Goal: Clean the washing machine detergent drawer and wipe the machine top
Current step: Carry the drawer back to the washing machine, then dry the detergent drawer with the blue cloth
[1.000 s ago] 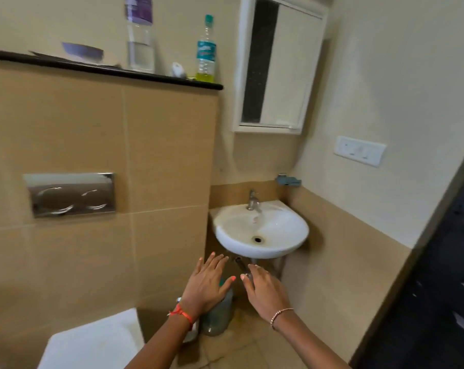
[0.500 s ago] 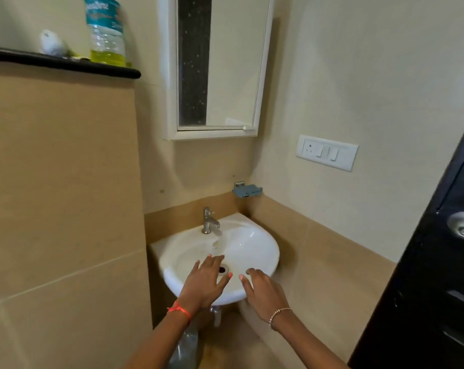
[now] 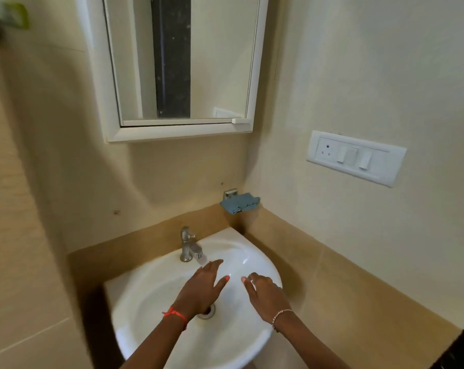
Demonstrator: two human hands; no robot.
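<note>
White sink [image 3: 145, 291] under left hand [image 3: 202, 290]

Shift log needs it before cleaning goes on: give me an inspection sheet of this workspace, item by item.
Surface: white washbasin in the corner, tap at its back, drain partly behind the left wrist.
Job's things: nothing seen; no washing machine or drawer in view.
Clutter: blue cloth on a metal wall holder above the basin.
Hands: left hand open, fingers straight over the bowl near the tap's spout; right hand open, fingers relaxed over the bowl's right side; both hold nothing.
Cables: nothing seen.
Surroundings: mirror cabinet above the basin; switch panel with a socket on the right wall.
</note>
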